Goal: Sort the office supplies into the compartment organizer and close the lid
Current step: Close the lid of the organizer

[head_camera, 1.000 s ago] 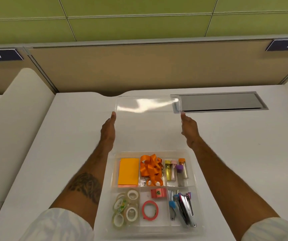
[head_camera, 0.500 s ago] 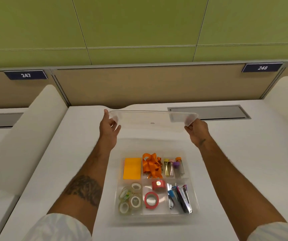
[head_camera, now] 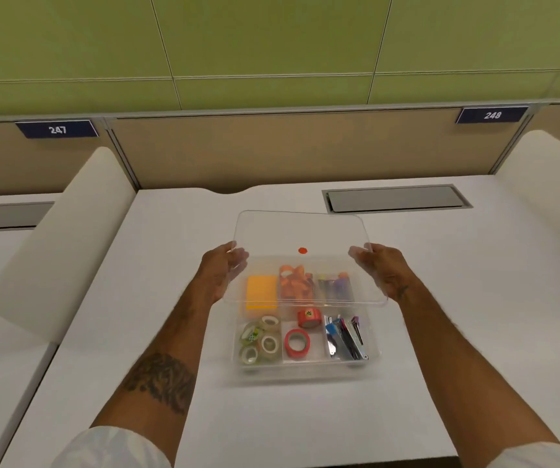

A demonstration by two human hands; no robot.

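Observation:
A clear compartment organizer (head_camera: 305, 370) sits on the white desk in front of me. Its back row holds an orange sticky pad (head_camera: 261, 292), an orange ribbon bow (head_camera: 295, 282) and small vials (head_camera: 334, 286). The front row holds clear tape rolls (head_camera: 260, 341), red tape rolls (head_camera: 297, 342) and a stapler with clips (head_camera: 346, 337). A clear lid (head_camera: 300, 231) with a red dot hovers tilted over the back row. My left hand (head_camera: 219, 270) grips the lid's left edge and my right hand (head_camera: 385, 268) grips its right edge.
A grey cable hatch (head_camera: 395, 198) is set into the desk at the back right. Rounded white dividers stand on the left (head_camera: 59, 238) and right (head_camera: 548, 163). A tan partition with number plates 247 and 248 closes the back.
The lid has come from the far part of the desk toward me and now hangs over the organizer's back row. Both hands moved with it.

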